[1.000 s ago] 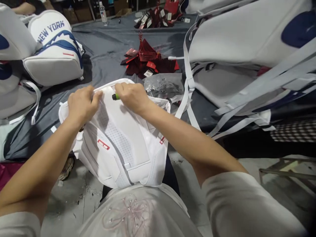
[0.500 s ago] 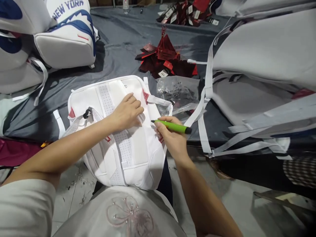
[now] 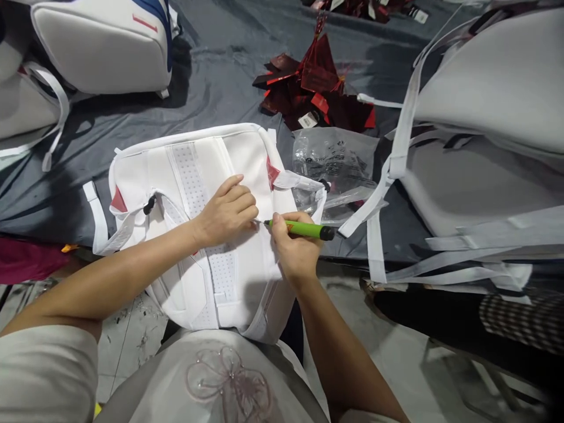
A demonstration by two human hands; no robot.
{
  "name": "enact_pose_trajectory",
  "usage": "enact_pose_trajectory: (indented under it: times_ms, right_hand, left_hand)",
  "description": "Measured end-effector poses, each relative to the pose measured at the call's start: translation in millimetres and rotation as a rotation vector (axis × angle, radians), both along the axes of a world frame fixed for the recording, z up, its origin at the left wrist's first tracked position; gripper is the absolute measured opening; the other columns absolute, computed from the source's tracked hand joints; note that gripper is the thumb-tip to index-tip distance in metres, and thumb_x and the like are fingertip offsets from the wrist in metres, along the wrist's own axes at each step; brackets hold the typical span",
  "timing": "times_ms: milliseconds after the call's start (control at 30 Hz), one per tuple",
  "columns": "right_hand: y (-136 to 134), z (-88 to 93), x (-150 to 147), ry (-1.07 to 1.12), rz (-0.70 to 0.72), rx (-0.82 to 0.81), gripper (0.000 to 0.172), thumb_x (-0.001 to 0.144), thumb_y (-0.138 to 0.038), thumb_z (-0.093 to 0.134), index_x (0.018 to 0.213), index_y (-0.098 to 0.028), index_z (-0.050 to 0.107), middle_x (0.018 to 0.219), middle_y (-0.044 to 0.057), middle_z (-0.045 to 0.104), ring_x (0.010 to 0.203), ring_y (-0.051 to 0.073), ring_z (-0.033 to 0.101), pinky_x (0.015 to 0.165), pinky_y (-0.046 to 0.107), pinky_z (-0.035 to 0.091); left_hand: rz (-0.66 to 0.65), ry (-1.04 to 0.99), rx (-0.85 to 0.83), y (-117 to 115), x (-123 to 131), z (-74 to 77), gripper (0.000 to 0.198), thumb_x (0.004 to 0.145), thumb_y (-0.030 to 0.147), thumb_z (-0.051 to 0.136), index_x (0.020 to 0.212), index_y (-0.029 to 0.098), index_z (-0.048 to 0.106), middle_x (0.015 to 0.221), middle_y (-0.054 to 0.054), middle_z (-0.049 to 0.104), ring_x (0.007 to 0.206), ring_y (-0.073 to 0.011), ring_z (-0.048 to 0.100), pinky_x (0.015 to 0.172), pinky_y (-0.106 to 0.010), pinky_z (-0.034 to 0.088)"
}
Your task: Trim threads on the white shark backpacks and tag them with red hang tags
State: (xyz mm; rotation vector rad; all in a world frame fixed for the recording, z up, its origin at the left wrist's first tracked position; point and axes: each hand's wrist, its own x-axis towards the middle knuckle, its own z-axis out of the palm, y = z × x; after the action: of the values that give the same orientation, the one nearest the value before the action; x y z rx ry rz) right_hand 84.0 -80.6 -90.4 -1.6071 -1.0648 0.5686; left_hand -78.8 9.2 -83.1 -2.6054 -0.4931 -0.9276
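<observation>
A white backpack (image 3: 247,270) lies back side up, its lower end against my body, with its shoulder straps and red corner patches showing. On its middle rests my left hand (image 3: 231,211), fingers curled down against the fabric; the fingertips are partly hidden. My right hand (image 3: 297,247) grips a green pen-shaped tool (image 3: 304,229) with black ends. Its thin tip points left and comes close to my left fingertips, over the backpack. Whether the tip touches the fabric I cannot tell.
Red and black hang tags (image 3: 319,85) lie in a pile beyond the backpack, beside a clear plastic bag (image 3: 337,153). More white backpacks stand at the left (image 3: 101,50) and right (image 3: 493,88), with loose straps (image 3: 376,247) hanging over the table edge.
The tool has moved left, its tip now by my left fingertips. My left fingers have curled more. The camera view has tilted down.
</observation>
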Motion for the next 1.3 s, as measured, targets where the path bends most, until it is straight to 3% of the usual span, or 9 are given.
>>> enact_pose_trajectory:
  times_ms: [167, 400, 533, 800, 967, 1067, 1200, 1300]
  right_hand:
    - [3.0, 0.6, -4.2, 0.008, 0.025, 0.008, 0.027, 0.085, -0.044, 0.063, 0.074, -0.021, 0.057, 0.055, -0.006, 0.054, 0.048, 0.011, 0.049, 0.050, 0.025, 0.041]
    - [4.5, -1.0, -7.9, 0.028, 0.036, -0.009, 0.028, 0.086, -0.047, 0.063, 0.077, -0.021, 0.057, 0.054, -0.005, 0.055, 0.048, 0.012, 0.052, 0.052, 0.026, 0.044]
    - [5.2, 0.2, -10.0, 0.053, 0.015, 0.003, 0.028, 0.087, -0.047, 0.063, 0.076, -0.021, 0.056, 0.054, -0.004, 0.056, 0.048, 0.013, 0.054, 0.052, 0.027, 0.045]
    - [6.1, 2.5, -6.3, 0.036, 0.030, -0.050, 0.030, 0.086, -0.051, 0.063, 0.077, -0.023, 0.057, 0.054, -0.003, 0.058, 0.046, 0.015, 0.055, 0.049, 0.028, 0.045]
    - [6.5, 6.5, -2.8, 0.034, 0.070, -0.075, 0.029, 0.085, -0.050, 0.064, 0.078, -0.023, 0.059, 0.054, -0.003, 0.059, 0.046, 0.015, 0.055, 0.049, 0.027, 0.045]
    - [5.1, 9.4, 0.6, -0.045, 0.076, -0.100, 0.029, 0.084, -0.049, 0.065, 0.077, -0.022, 0.062, 0.055, -0.002, 0.060, 0.047, 0.015, 0.056, 0.051, 0.028, 0.045]
    - [8.1, 7.6, 4.7, -0.108, 0.094, -0.111, 0.031, 0.083, -0.052, 0.065, 0.075, -0.021, 0.064, 0.055, -0.001, 0.060, 0.049, 0.016, 0.057, 0.052, 0.029, 0.045]
    - [9.5, 6.5, 6.7, -0.089, 0.131, -0.098, 0.034, 0.082, -0.055, 0.064, 0.076, -0.021, 0.065, 0.057, 0.000, 0.062, 0.051, 0.019, 0.059, 0.053, 0.031, 0.045]
  left_hand:
    - [0.000, -0.008, -0.008, -1.3, -2.6, -2.9, 0.026, 0.098, 0.036, 0.050, 0.077, 0.021, 0.055, 0.078, 0.000, 0.059, 0.087, -0.0158, 0.054, 0.111, -0.042, 0.043]
    - [0.103, 0.185, -0.392, -1.6, -3.1, -0.2, 0.032, 0.100, 0.042, 0.039, 0.081, 0.025, 0.059, 0.087, -0.002, 0.062, 0.099, -0.0203, 0.056, 0.119, -0.049, 0.031]
    - [0.117, 0.181, -0.558, -0.5, -1.5, 0.6, 0.033, 0.100, 0.040, 0.036, 0.083, 0.026, 0.060, 0.091, -0.002, 0.061, 0.106, -0.0208, 0.055, 0.122, -0.051, 0.023]
    - [0.119, 0.208, -0.492, 1.0, -1.3, 0.6, 0.036, 0.101, 0.043, 0.034, 0.084, 0.025, 0.060, 0.091, -0.002, 0.060, 0.103, -0.0200, 0.055, 0.122, -0.048, 0.024]
    - [0.114, 0.196, -0.264, -0.8, -0.7, -2.3, 0.034, 0.101, 0.040, 0.038, 0.084, 0.023, 0.062, 0.087, -0.002, 0.063, 0.097, -0.0201, 0.055, 0.117, -0.046, 0.029]
    - [0.089, 0.256, -0.191, 2.7, 0.9, 8.3, 0.030, 0.099, 0.041, 0.045, 0.089, 0.021, 0.064, 0.088, -0.004, 0.065, 0.093, -0.0209, 0.055, 0.110, -0.044, 0.033]
    - [0.015, 0.515, -0.276, 22.6, 5.0, 39.2, 0.026, 0.090, 0.042, 0.061, 0.097, 0.017, 0.067, 0.095, -0.008, 0.069, 0.090, -0.0223, 0.059, 0.087, -0.040, 0.038]
    - [0.080, 0.662, -0.347, 39.2, 7.7, 60.2, 0.033, 0.087, 0.047, 0.064, 0.097, 0.016, 0.070, 0.094, -0.010, 0.072, 0.090, -0.0248, 0.062, 0.083, -0.040, 0.035]
